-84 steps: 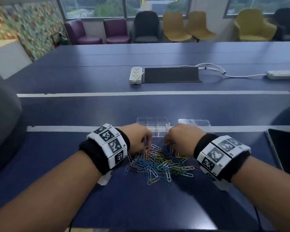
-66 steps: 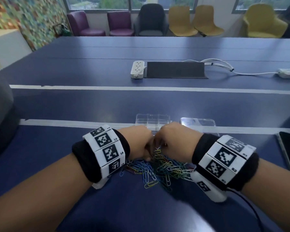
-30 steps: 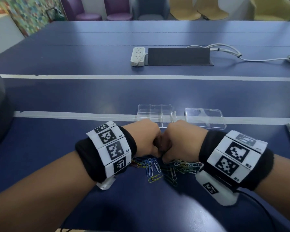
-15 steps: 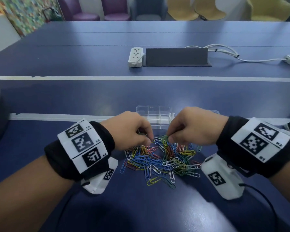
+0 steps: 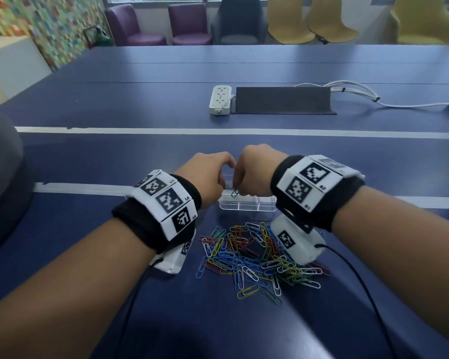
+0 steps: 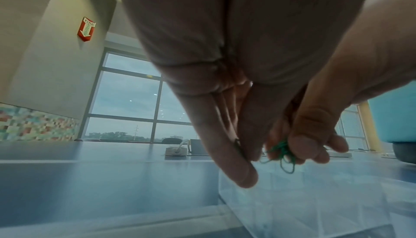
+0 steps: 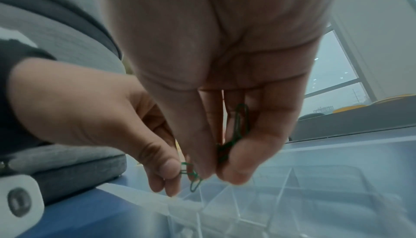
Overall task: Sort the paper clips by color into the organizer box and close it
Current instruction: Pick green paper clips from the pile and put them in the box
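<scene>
My left hand [image 5: 210, 174] and right hand [image 5: 254, 172] each pinch small green wire paper clips [image 7: 242, 122]; I release low inside one compartment of the clear plastic organizer box [image 5: 246, 204].

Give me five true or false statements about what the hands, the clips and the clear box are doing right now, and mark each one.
1. Both hands hold green paper clips. True: the left hand and the right hand each pinch green paper clips.
2. The hands are over the pile of paper clips. False: they are above the organizer box, beyond the pile.
3. The organizer box is closed. False: it is open, its dividers showing.
4. Most clips are still unsorted on the table. True.
5. A white power strip lies farther back on the table. True.
</scene>
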{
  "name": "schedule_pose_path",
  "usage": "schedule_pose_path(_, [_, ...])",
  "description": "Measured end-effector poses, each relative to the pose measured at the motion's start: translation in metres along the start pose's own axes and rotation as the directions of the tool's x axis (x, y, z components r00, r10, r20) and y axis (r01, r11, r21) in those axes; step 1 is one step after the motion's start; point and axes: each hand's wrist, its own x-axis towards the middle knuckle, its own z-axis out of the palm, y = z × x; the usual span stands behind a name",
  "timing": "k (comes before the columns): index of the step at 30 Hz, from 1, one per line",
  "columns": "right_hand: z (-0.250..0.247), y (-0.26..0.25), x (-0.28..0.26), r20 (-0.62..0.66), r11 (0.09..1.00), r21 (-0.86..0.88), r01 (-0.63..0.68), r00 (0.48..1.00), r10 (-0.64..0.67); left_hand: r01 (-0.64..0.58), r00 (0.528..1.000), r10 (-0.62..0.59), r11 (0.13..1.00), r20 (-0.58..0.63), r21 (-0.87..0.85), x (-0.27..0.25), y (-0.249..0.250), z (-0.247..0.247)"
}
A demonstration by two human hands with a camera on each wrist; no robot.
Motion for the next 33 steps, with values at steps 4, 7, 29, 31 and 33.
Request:
schedule_pose_path(4, [0.002,-0.008,0.011,0.021,0.999,-0.052,0.010,1.000,-0.009,0.001,1.000,-0.001,1.000,0.001,0.008,0.000,0.002,-0.001])
schedule_pose_path(7, [0.000,-0.013,0.011,0.024,0.999,-0.049,0.009,1.000,-0.008,0.015,1.000,-0.015,1.000,0.010,0.009,-0.001,0.003,-0.003])
schedule_pose_path(29, [-0.006,-0.010,0.001,0.097,0.960,0.279,-0.028,0.995,0.001,0.078,0.995,-0.074,0.995,0.065,-0.058,-0.014,-0.024,-0.005])
schedule_pose_path(31, [-0.006,-0.008,-0.003,0.056,0.977,0.212,0.016,0.998,-0.028,0.061,0.994,-0.060,0.998,0.096,-0.011,-0.019,-0.026,-0.008])
schedule_pose_path(33, [-0.004,-0.006,-0.015,0.039,0.989,0.133,0.071,0.996,-0.077,0.028,0.988,-0.038,0.997,0.149,0.070,-0.026,-0.027,-0.007])
